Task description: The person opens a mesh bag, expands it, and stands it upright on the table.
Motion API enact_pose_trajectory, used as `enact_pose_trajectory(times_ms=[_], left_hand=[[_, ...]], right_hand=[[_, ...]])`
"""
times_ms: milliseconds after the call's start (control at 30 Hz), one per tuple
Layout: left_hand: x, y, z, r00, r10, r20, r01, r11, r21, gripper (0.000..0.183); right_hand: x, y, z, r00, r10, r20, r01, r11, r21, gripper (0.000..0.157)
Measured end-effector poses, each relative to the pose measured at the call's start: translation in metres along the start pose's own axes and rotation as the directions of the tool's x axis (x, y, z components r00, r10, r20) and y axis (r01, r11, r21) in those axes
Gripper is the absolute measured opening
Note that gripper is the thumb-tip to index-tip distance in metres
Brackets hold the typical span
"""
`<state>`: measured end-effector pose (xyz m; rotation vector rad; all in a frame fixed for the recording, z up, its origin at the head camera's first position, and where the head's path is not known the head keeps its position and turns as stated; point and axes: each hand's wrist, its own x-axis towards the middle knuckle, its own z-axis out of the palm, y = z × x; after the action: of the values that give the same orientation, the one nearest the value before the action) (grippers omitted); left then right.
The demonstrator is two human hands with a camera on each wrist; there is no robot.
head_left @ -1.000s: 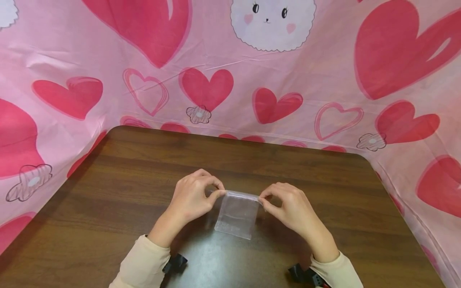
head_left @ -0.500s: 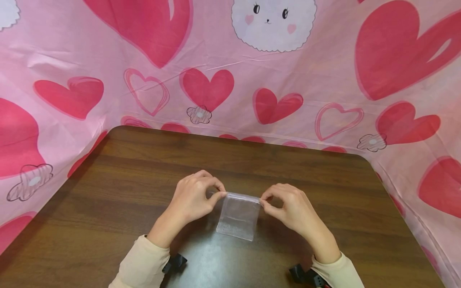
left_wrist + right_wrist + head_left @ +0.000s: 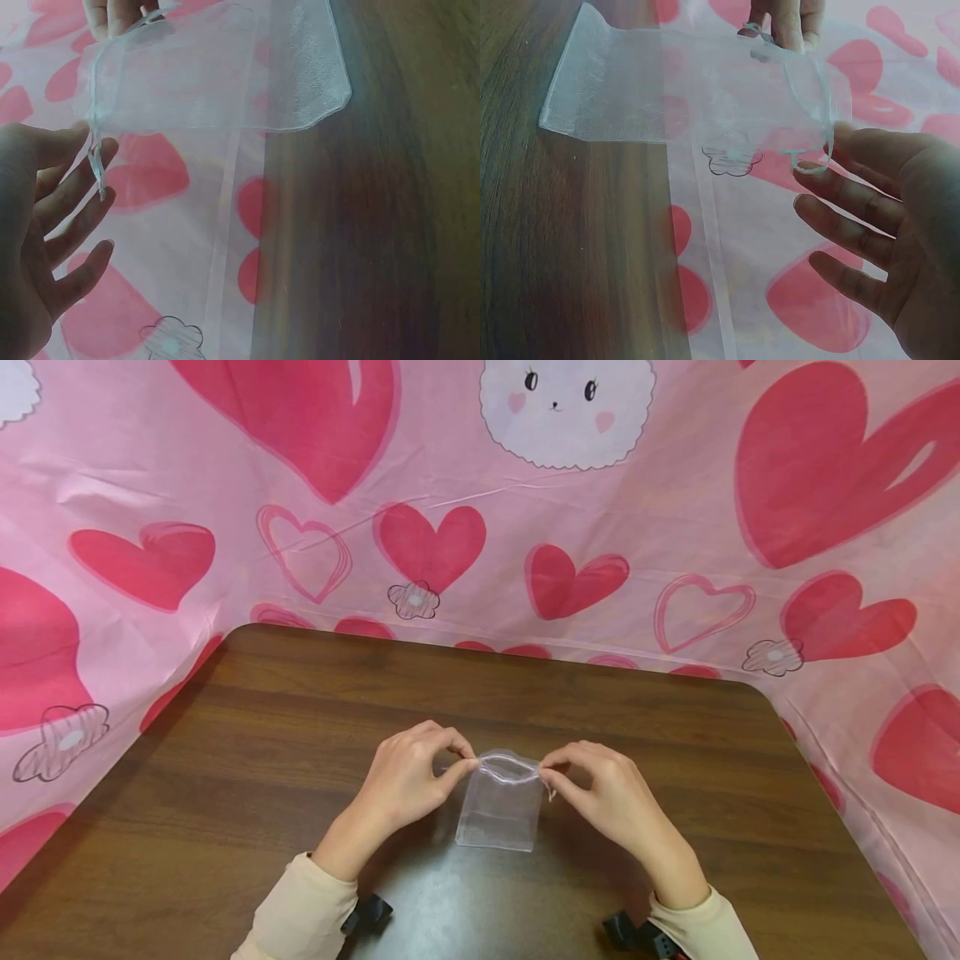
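Note:
A sheer white organza drawstring pouch point(image 3: 498, 814) hangs between my two hands, mouth upward, over the table. Its mouth gapes in a narrow oval, and the mesh looks flat with nothing showing inside. At the left corner of the mouth, my left hand point(image 3: 408, 777) pinches the edge between thumb and index finger. My right hand point(image 3: 600, 785) pinches the opposite corner the same way. A knotted cord end point(image 3: 97, 169) dangles by the left fingers, and a cord loop point(image 3: 814, 163) hangs by the right fingertips. The other fingers of both hands are spread loosely.
The brown wood-grain table point(image 3: 300, 718) has rounded far corners. A pink cloth with hearts point(image 3: 435, 460) rises behind it and along both sides. Black wrist devices point(image 3: 367, 914) sit below the cream sleeves point(image 3: 300, 910).
The pouch's mouth was drawn flat and closed before; now it bows apart into an oval. My left hand has shifted slightly right, towards the right hand, which stays nearly still.

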<state>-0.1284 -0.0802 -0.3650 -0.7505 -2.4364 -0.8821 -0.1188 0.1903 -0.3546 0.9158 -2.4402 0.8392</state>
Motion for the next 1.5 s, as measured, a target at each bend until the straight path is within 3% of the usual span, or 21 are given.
enact_pose_trajectory(times_ms=[367,600,967,1267,1500], left_hand=[[0.0005,0.0002,0.0001,1.000,-0.006,-0.016,0.006,1.000,-0.021,0.013],[0.0004,0.0010,-0.0002,1.000,-0.024,-0.012,0.023,0.997,-0.068,0.012],[-0.0006,-0.0008,0.0024,0.997,-0.036,0.064,0.039,0.999,-0.038,0.019],[-0.0014,-0.0018,0.0045,0.999,-0.014,0.039,0.015,1.000,-0.023,0.015],[-0.0015,0.0003,0.0033,0.998,-0.057,0.005,0.057,0.997,-0.045,0.013]], right_hand=[[0.0008,-0.0023,0.0031,1.000,0.024,0.017,-0.025,0.996,0.088,0.021],[0.0027,-0.0057,0.0045,0.995,0.096,0.018,-0.098,0.986,0.134,0.017],[0.0033,-0.0066,0.0055,0.988,0.146,-0.060,-0.127,0.961,0.244,0.020],[0.0026,-0.0074,0.0064,0.988,0.123,-0.096,-0.093,0.960,0.265,0.022],[0.0008,-0.0073,0.0096,0.987,0.126,-0.102,-0.101,0.969,0.224,0.026]])
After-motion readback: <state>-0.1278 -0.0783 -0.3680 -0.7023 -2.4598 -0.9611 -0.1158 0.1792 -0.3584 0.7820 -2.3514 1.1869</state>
